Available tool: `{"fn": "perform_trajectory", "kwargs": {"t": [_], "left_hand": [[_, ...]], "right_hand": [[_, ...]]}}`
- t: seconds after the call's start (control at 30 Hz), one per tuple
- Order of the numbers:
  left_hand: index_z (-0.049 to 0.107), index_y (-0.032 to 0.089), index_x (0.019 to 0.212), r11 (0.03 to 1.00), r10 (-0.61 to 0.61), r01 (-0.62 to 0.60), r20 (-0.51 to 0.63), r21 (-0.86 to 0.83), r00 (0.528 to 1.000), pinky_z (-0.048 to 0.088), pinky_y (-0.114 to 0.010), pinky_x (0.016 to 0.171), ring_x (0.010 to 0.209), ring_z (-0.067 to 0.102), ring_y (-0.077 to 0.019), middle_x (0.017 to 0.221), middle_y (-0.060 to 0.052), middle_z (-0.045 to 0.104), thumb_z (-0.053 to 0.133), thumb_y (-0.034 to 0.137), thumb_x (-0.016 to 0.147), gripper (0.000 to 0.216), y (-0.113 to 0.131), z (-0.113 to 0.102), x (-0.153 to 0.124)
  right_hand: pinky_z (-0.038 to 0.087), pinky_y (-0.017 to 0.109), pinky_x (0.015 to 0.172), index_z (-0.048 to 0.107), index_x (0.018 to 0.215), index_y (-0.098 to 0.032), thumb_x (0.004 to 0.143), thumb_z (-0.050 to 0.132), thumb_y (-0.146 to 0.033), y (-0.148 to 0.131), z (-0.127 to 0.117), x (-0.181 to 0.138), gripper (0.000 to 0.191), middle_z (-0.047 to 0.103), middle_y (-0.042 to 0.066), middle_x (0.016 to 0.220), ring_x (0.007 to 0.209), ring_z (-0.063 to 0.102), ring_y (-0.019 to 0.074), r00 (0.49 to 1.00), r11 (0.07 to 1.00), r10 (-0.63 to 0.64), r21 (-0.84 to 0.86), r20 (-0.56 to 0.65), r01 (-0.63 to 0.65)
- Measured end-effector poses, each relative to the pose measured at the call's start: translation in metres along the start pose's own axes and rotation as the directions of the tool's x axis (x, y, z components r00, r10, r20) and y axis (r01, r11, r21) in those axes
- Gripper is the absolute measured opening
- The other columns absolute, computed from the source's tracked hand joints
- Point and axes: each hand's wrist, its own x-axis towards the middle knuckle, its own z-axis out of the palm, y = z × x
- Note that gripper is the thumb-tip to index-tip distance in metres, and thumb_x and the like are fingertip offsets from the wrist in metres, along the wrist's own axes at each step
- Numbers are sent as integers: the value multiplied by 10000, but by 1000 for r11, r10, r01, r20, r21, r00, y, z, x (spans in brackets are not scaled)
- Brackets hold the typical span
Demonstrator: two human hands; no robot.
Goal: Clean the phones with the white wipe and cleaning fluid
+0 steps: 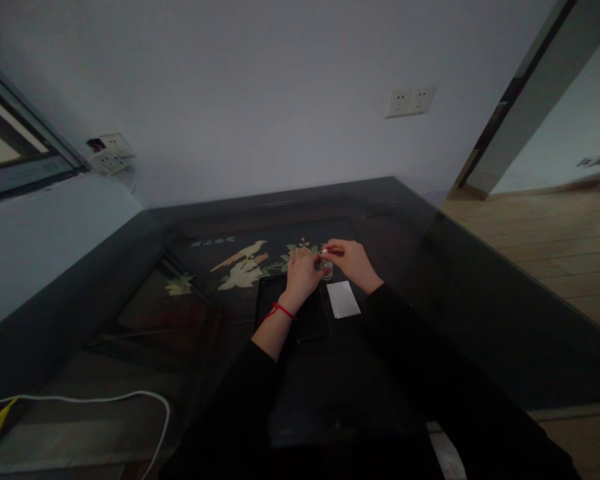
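Note:
My left hand [304,273], with a red string round its wrist, is closed at the side of a small clear glass bottle [328,272]. The bottle stands on the dark table. My right hand [353,262] pinches a small white piece [325,251] right at the bottle's mouth; whether it is a cap or a bit of cotton is too small to tell. Under my left forearm lies a black shallow tray [313,328], partly hidden. A stack of white paper or a folded cloth [343,299] lies just right of the tray, below my right hand.
The glossy dark table [220,373] bears a bird-and-flower picture [243,270] and reflects the room. A white cable [95,399] with a yellow tag crosses its near left corner. Wall sockets [410,102] and a power strip [109,160] sit beyond the table.

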Motion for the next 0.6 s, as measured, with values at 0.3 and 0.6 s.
{"fn": "perform_trajectory", "kwargs": {"t": [0.3,0.6], "left_hand": [[668,197,992,1000,23,-23,-6,3,1000,442,-321,822,922,643,-212,977,-45,715,625,439,827,297,-3,3,2],[675,210,997,999,25,-24,-19,34,1000,439,-345,860,946,637,-225,973,-55,713,611,453,833,300,-1,3,0]], "right_hand": [[511,291,698,726,790,-194,812,641,-221,-3,2,-3,92,725,34,772,741,677,180,997,999,-37,-24,-65,36],[549,322,719,677,788,-153,836,660,-301,2,10,-6,157,706,24,765,705,677,155,990,997,3,80,-144,9]]}}
